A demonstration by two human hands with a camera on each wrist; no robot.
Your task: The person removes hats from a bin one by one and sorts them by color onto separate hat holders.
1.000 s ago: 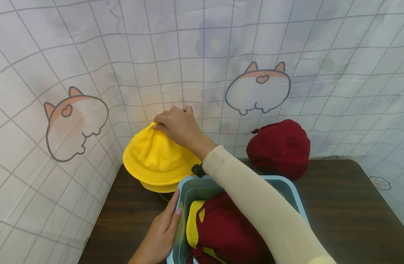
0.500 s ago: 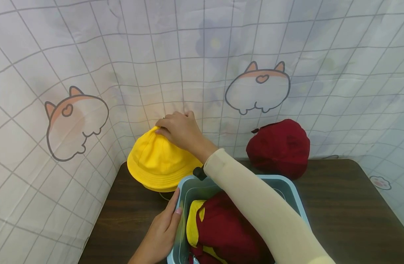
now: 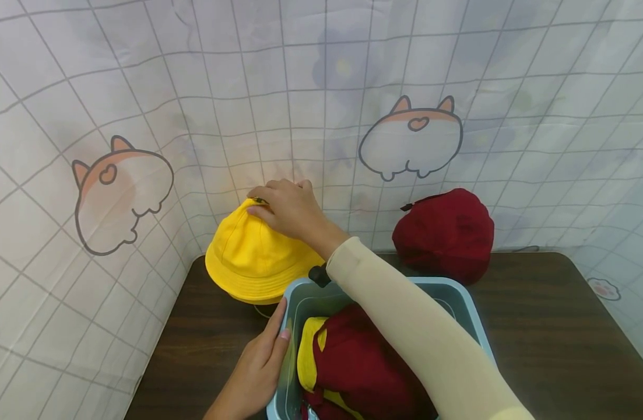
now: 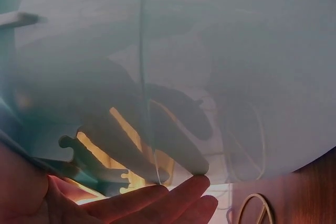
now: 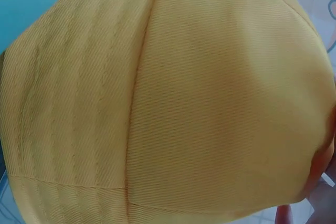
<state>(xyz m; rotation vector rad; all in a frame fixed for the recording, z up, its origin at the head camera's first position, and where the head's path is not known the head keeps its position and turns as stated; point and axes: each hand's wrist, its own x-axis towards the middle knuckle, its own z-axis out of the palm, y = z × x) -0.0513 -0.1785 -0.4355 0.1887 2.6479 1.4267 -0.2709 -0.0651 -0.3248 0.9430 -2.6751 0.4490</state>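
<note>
My right hand pinches the crown of a yellow bucket hat near the back wall. The hat stands brim down, just behind the left corner of a light blue plastic bin. In the right wrist view the hat's yellow cloth fills most of the frame, with fingertips at its right edge. My left hand lies along the bin's left side; its straight fingers touch the shiny outer wall in the left wrist view. Inside the bin lies a dark red cloth item with yellow parts, partly hidden by my right sleeve.
A dark red cap sits at the back right of the dark wooden table. Behind the bin's rim shows a small black piece. A white gridded curtain with animal drawings hangs close behind the table.
The yellow hat has shifted slightly right and down with my right hand, and its lower yellow edge now shows less. My left hand, the bin and the red cap stay put.
</note>
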